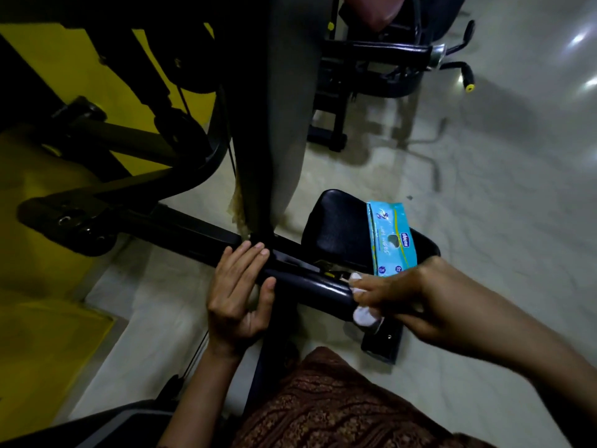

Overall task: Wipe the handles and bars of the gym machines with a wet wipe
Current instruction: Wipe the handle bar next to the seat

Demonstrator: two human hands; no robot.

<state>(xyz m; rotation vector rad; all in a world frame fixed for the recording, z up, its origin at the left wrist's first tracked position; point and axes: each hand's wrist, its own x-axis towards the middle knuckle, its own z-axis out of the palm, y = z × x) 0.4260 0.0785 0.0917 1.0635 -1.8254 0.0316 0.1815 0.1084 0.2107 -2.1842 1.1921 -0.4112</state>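
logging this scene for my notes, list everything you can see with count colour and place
wet wipe: 1, white, wrapped on the bar under the right hand
bar: 1, black, low centre
wipes pack: 1, light blue, lying on the seat pad
seat pad: 1, black, behind the bar
back pad: 1, grey, upright, centre
far handles: 2, black, one yellow-tipped, top right
floor: 1, pale, shiny
garment: 1, brown patterned, bottom centre
left hand: 1, fingers rest across the bar's left end
right hand: 1, holds the wet wipe against the bar
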